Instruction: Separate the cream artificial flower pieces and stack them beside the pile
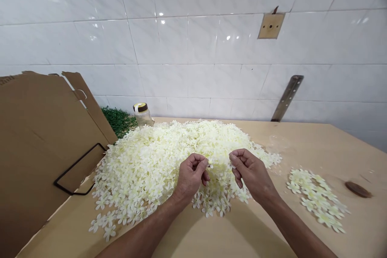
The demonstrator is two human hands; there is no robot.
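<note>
A big heap of white artificial flowers [145, 165] with pale yellow centres covers the middle of the table. My left hand [193, 171] is held over the heap's front part, thumb and forefinger pinched on a small white flower [211, 163]. A short gap to its right, my right hand [249, 169] is also closed in a pinch, palm side turned inward. Something small and pale shows at its fingertips, too small to make out. Both hands are apart from each other.
At right lies a smaller group of flowers [317, 199], with a brown oval object [358, 189] beyond it. Cardboard [39, 145] and a black wire frame [65, 187] stand left. A lidded jar [142, 116] and green artificial foliage [117, 121] sit behind, near the tiled wall [199, 80].
</note>
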